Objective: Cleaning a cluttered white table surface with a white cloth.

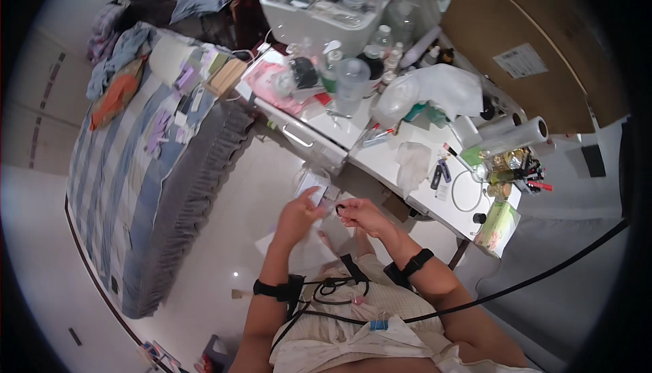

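Observation:
My right hand pinches a small black ring-shaped item between thumb and fingers, out in front of my body. Close on its left, my left hand is blurred, its thumb and fingers apart; something thin and clear seems to be near its fingertips, too unclear to name. Beneath the hands, on or near the floor, lie white papers or packets and a pale flat sheet. Black straps circle both my forearms, and a black cable runs from my lap to the right.
Ahead stands a white desk crowded with bottles, a white plastic bag, clear film rolls and a tissue box. A large cardboard box is at the back right. To the left is a bed with a checked cover and clothes.

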### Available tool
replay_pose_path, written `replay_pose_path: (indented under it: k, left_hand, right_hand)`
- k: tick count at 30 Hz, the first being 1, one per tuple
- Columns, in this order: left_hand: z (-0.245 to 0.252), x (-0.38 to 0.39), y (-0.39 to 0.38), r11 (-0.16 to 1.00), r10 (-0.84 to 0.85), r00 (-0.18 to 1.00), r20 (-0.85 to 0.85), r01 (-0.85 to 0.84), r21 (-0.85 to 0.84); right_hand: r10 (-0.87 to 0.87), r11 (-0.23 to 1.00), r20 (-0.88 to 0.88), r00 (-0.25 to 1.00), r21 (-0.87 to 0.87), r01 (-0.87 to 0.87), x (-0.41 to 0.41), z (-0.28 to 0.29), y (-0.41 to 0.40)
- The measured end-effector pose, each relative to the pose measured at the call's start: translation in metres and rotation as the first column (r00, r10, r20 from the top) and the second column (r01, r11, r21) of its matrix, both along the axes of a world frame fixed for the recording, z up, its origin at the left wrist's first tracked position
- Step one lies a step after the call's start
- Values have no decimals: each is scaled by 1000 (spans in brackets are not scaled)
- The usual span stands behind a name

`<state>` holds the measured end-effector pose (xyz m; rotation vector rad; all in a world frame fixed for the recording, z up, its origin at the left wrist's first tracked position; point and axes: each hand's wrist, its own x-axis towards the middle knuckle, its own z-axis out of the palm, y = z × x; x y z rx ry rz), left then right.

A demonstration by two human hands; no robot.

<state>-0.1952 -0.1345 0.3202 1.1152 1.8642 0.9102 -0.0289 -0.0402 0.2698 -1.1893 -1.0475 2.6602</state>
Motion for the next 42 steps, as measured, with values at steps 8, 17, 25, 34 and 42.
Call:
replay_pose_path:
  k: [8,17,25,34,42]
  left_hand:
    - [-24,-74,-118,797,589,793,-153,-601,-48]
    - [-39,-65,-152,744,660,751,-27,-658,-117]
    - [-24,-65,-97,821,570,821,43,-566,-75]
    - [-12,-49,-13,865,501,865,31,-502,19]
    - [-8,-40,22,877,478,877,52,-480,15]
  right_hand:
    - [154,988,359,921,-25,-155,-10,-125,-52]
    - [60,982,578,814,112,-151,-56,-133,-40]
    - [188,946,404,895,172,-276,-10,-76,-20]
    - [-97,847,400,911,514,-135,48,-5,22]
    - [-399,336,353,846,915,-223,70,16,55]
